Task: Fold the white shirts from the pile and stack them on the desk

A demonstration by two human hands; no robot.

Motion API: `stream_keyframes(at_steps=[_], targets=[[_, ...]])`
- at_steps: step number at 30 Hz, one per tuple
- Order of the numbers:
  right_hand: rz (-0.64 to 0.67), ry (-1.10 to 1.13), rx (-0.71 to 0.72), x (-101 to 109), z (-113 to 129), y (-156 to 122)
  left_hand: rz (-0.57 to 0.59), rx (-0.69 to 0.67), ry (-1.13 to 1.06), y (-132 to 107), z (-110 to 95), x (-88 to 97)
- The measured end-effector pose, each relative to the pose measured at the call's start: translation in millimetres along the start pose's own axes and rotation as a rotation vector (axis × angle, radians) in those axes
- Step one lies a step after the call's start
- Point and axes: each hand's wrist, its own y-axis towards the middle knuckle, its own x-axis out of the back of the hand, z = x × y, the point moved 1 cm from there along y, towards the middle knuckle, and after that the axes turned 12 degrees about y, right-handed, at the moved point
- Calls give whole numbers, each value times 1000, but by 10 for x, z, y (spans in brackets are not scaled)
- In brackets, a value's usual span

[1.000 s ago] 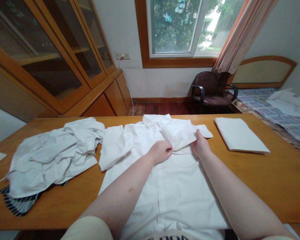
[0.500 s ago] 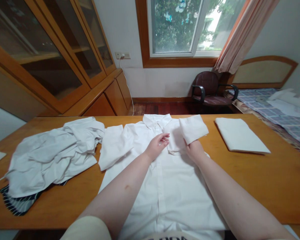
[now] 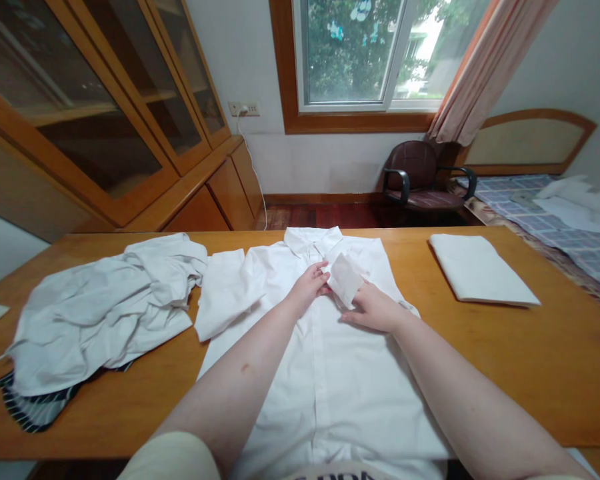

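Observation:
A white button-up shirt (image 3: 325,373) lies front up on the table, its collar at the far edge. The sleeve on my right side is turned inward over the chest, and its end (image 3: 345,277) stands up as a slightly blurred flap between my hands. My left hand (image 3: 307,287) has its fingers bent together at the left edge of this flap, closed on the cloth. From the right, my right hand (image 3: 377,308) grips the same sleeve; some of its fingers are hidden by the cloth, the thumb lower on the shirt. The other sleeve (image 3: 227,290) stays spread to the left.
On the wooden table (image 3: 480,373), a crumpled white garment (image 3: 105,307) lies left over a dark striped cloth (image 3: 35,407). A folded white cloth (image 3: 483,270) lies right. Beyond are a glass-door cabinet (image 3: 175,160), an armchair (image 3: 425,177) and a bed (image 3: 545,213).
My right hand has moved left, carrying the sleeve end from beyond the shirt's right side in over the chest. My left hand has moved slightly left and now meets the sleeve.

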Motion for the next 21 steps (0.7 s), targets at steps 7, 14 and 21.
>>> stream_keyframes(at_steps=[7,14,21], targets=[[-1,97,-40,9,-46,-31,-93,18,161,-21,-6,15],[-508,147,-342,17,-385,-45,-211,61,111,-104,-253,283],[-527,63,-486,12,-504,-38,-245,261,14,-377,-566,595]])
